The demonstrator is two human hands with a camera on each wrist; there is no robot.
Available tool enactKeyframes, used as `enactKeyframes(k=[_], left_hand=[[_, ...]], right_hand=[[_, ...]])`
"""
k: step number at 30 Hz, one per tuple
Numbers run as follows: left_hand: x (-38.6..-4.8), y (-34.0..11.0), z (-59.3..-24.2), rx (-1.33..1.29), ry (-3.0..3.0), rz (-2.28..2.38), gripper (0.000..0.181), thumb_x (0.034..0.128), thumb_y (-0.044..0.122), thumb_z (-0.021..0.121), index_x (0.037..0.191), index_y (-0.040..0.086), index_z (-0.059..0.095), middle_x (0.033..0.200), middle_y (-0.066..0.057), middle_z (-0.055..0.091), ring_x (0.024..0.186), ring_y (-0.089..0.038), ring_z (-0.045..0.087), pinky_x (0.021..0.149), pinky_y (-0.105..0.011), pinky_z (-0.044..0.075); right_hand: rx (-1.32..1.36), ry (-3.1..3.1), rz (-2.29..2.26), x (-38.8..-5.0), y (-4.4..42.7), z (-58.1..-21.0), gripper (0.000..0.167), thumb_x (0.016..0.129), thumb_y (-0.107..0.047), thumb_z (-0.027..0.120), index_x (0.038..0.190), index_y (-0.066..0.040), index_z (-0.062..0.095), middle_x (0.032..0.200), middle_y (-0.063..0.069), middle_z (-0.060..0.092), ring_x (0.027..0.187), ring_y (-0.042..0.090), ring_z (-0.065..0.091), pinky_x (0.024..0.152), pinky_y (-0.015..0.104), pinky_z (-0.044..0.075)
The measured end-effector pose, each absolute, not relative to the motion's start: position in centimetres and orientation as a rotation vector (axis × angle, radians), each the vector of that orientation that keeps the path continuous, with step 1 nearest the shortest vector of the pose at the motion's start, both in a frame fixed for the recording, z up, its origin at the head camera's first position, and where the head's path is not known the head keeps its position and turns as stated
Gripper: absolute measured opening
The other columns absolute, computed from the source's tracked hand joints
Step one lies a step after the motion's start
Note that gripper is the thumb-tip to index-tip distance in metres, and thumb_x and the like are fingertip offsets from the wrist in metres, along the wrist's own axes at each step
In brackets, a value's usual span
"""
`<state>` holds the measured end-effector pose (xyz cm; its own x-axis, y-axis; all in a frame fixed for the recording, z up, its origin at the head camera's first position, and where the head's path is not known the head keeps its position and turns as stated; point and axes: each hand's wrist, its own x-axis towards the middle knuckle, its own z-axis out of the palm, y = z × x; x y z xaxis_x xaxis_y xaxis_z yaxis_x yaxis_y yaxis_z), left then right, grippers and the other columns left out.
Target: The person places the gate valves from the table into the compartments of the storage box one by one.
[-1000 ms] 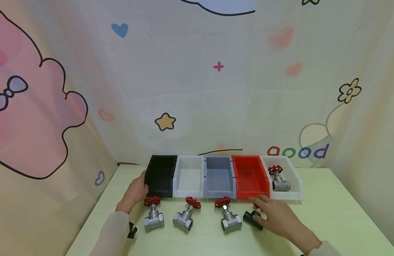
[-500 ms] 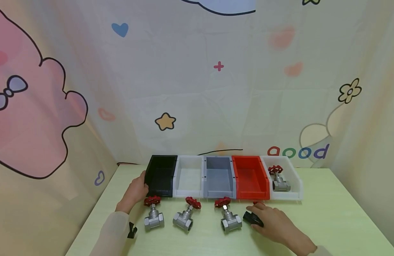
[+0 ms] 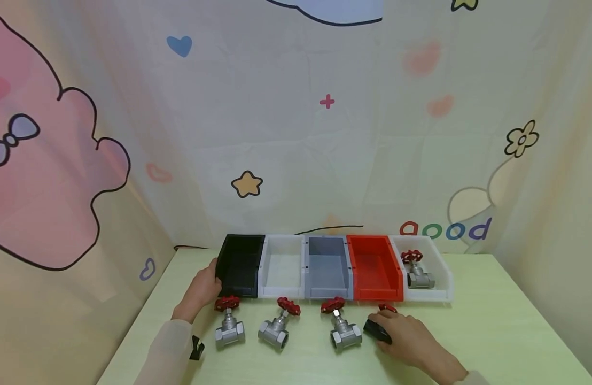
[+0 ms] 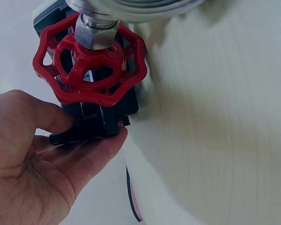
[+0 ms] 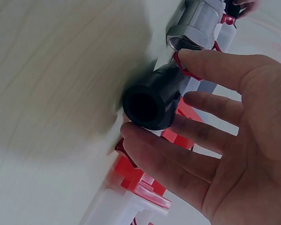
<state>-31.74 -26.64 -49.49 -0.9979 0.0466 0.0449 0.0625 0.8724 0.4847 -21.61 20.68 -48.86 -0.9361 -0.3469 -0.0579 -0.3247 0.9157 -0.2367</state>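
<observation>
My left hand (image 3: 203,289) grips the left wall of the black bin (image 3: 239,267); in the left wrist view the thumb and fingers pinch its edge, behind a red handwheel (image 4: 91,63). In front of the right-hand bins, my right hand (image 3: 405,337) holds a black tee-shaped valve (image 3: 378,331), its fingers and thumb around the pipe body (image 5: 147,101). Part of that valve's red handwheel (image 3: 387,307) shows beyond the hand. Three silver gate valves stand in front of the bins: left (image 3: 230,329), middle (image 3: 277,327) and right (image 3: 343,330).
To the right of the black bin stand a white bin (image 3: 283,267), a grey bin (image 3: 327,267), a red bin (image 3: 375,270) and another white bin (image 3: 442,278). The rightmost bin contains a silver valve (image 3: 419,275). A patterned cloth (image 3: 296,133) hangs behind the table.
My right hand has come down and toward the table's front, covering more of the black valve, which stays in place. The left hand has kept its grip on the black bin.
</observation>
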Motion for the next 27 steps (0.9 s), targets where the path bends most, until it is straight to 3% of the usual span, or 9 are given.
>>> enactKeyframes(k=[8,18,27], left_hand=[[-31.8,-26.8,-49.7,-0.088,-2.999,-0.777,0.062,0.0933,0.004,0.046,0.149,-0.012,0.023,0.129,-0.037,0.056,0.089,-0.030,0.063,0.076,-0.045,0.050],[-31.8,-26.8,-50.1,-0.077,-3.016,-0.805,0.063,0.0940,0.004,0.045,0.150,-0.011,0.022,0.125,-0.036,0.058,0.072,-0.023,0.057,0.066,-0.037,0.046],[-32.1,-27.1,-50.2,-0.115,-2.979,-0.769,0.062,0.0928,0.004,0.046,0.148,-0.013,0.024,0.128,-0.038,0.056,0.089,-0.031,0.063,0.075,-0.045,0.051]], right_hand=[[-0.496,2.967,-0.308,-22.1,20.4,-49.8,0.053,0.074,-0.029,0.084,0.123,-0.018,0.066,0.119,0.005,0.067,0.092,0.023,0.062,0.083,0.054,0.055],[-0.459,2.966,-0.284,-22.3,19.6,-49.9,0.052,0.075,-0.028,0.083,0.123,-0.015,0.067,0.115,0.006,0.067,0.096,0.023,0.061,0.084,0.055,0.053],[-0.504,3.073,-0.281,-22.1,19.3,-50.7,0.046,0.075,-0.025,0.082,0.117,-0.014,0.067,0.108,0.006,0.067,0.093,0.025,0.063,0.078,0.053,0.055]])
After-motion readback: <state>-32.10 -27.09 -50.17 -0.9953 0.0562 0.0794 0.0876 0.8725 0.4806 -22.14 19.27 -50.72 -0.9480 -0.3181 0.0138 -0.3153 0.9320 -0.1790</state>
